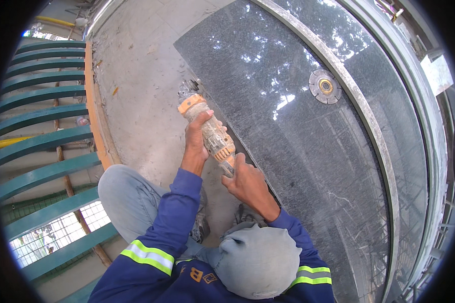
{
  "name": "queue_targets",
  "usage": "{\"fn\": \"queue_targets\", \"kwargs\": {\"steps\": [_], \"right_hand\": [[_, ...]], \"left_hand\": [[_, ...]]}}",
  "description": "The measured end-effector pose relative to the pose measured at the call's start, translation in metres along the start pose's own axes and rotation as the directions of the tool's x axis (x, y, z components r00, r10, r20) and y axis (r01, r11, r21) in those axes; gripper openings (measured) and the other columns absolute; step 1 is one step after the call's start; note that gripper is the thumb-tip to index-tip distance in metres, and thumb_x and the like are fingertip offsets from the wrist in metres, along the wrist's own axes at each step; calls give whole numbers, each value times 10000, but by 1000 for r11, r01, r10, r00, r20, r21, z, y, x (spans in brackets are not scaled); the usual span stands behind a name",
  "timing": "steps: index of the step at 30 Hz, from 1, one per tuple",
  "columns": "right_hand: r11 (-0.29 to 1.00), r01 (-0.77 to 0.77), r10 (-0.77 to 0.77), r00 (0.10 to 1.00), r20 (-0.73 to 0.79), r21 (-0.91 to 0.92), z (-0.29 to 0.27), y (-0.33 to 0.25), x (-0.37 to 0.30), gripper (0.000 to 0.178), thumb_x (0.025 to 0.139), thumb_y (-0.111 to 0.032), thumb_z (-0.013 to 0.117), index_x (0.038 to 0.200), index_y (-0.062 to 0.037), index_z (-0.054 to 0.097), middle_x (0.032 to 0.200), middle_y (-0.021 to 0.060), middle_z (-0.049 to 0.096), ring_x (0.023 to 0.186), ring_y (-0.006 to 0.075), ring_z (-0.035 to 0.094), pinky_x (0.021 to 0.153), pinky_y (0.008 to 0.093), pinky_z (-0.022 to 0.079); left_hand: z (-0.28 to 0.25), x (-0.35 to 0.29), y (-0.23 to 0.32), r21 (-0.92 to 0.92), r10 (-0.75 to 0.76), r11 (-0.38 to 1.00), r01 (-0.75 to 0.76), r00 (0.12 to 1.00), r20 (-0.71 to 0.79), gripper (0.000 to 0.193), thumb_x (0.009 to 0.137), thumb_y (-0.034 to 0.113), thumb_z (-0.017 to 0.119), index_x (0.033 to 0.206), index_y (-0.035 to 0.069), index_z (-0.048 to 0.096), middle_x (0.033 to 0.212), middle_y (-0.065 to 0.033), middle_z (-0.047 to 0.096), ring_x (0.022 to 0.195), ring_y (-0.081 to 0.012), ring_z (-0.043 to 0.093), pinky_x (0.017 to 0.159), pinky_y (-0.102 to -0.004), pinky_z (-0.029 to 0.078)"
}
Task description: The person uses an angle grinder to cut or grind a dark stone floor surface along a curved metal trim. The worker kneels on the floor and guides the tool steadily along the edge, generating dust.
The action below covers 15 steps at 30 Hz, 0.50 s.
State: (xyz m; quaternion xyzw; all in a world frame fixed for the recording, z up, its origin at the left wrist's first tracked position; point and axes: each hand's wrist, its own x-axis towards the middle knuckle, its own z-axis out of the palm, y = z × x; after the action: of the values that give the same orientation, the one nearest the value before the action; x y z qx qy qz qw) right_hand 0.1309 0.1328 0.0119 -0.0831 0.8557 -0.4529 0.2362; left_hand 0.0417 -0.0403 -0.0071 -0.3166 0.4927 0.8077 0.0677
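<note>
A dusty orange angle grinder [215, 134] is held in both my hands over the floor, along the left edge of a polished dark granite slab [298, 156]. My left hand [196, 140] is closed around the middle of its body, with the thumb on top. Behind it, my right hand [250, 186] grips the tool's narrow rear end. The grinder's head points away from me, close to the slab's edge; whatever disc it carries is hard to make out. On the slab's far right part lies a segmented diamond blade [316, 92] with a yellow centre.
Green slats [43, 131] with an orange edge beam [97, 106] run along the left. Dusty concrete floor [136, 65] lies between them and the slab. A curved pale stone strip [356, 96] crosses the dark stone on the right. My bent knee [129, 197] is beside my left arm.
</note>
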Motion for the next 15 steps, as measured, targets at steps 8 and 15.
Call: {"fn": "queue_targets", "kwargs": {"steps": [8,15], "right_hand": [[1000,17,-17,1000,-3,12,3,3,7,476,809,-263,729,1013,50,435,753,332,657,739,506,686,672,549,550],[1000,10,-10,1000,12,-1,-3,-3,5,453,834,-245,752,1005,39,443,778,333,672,752,495,701,664,536,562]], "left_hand": [[2,3,3,18,-10,1000,10,999,-30,471,814,282,765,1119,7,536,863,-161,637,714,-292,709,618,-431,630],[-1,5,1,6,-6,1000,6,1000,-7,460,819,281,761,1113,11,535,853,-162,642,709,-291,709,619,-430,627]]}}
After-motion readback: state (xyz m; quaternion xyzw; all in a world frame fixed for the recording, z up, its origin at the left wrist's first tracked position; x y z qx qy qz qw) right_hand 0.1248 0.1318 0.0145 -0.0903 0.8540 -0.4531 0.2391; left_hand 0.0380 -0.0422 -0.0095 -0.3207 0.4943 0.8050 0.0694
